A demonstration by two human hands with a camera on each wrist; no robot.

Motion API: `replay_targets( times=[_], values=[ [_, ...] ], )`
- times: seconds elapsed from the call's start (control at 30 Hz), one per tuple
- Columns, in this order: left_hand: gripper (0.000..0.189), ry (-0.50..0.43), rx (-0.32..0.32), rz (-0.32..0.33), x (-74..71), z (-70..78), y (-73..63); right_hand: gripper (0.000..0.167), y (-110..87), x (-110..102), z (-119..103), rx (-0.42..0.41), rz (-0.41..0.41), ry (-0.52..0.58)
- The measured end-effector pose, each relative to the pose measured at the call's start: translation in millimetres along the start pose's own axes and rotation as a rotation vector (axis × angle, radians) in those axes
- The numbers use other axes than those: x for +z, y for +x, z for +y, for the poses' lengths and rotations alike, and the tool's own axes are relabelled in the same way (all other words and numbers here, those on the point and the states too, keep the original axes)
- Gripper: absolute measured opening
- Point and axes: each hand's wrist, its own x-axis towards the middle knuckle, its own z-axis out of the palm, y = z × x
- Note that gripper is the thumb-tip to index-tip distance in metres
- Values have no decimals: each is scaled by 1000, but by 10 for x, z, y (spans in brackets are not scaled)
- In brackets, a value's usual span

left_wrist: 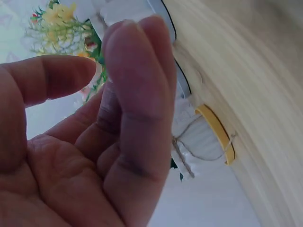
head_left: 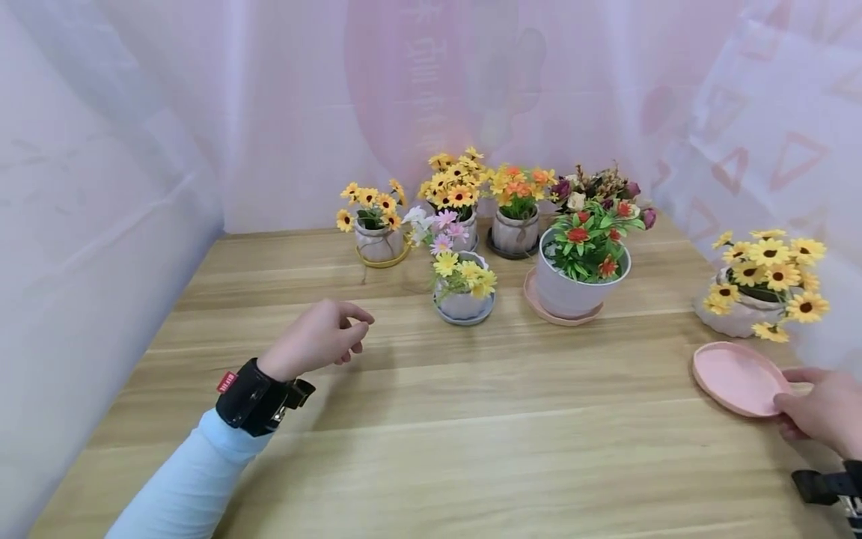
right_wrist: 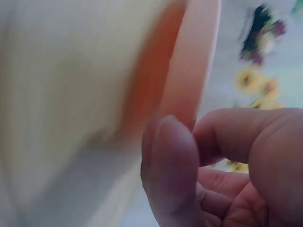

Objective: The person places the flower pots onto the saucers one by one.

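Observation:
In the head view my right hand (head_left: 823, 408) pinches the near right rim of a round pink saucer (head_left: 737, 378), which is tilted. The right wrist view shows the saucer's edge (right_wrist: 191, 71) held between thumb and fingers. Just behind it sits a pale pot (head_left: 734, 314) of yellow sunflowers (head_left: 771, 266) with no saucer visible under it. My left hand (head_left: 316, 338) hovers over the wooden table, loosely curled and holding nothing. Nearest to it are a pot of pale yellow and pink flowers (head_left: 461, 299) on a grey-blue saucer and a sunflower pot (head_left: 378, 239) on a yellow saucer (head_left: 384, 259).
Along the back stand more pots: sunflowers (head_left: 458, 191), orange flowers (head_left: 517, 223) on a dark saucer, and purple and cream flowers (head_left: 599, 183). A larger white pot (head_left: 572, 288) with red flowers stands on a pink saucer (head_left: 539, 305). White curtains (head_left: 283, 112) enclose the wooden table (head_left: 471, 427).

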Motion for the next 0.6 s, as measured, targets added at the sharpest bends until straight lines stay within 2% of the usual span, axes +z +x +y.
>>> replay_targets(
  times=[0.17, 0.27, 0.4, 0.6],
  values=[
    [31, -43, 4, -22, 64, 51, -34, 58, -330, 109, -444, -247, -76, -123],
    [30, -95, 10, -51, 124, 79, -41, 56, -545, 272, -799, -404, -130, -106],
    [30, -141, 21, -113, 228, 100, -45, 53, -765, 576, -1293, -507, -213, -15],
    [32, -165, 45, -139, 336, 105, -1, 48, -927, 1100, -1994, -642, -233, 46]
  ],
)
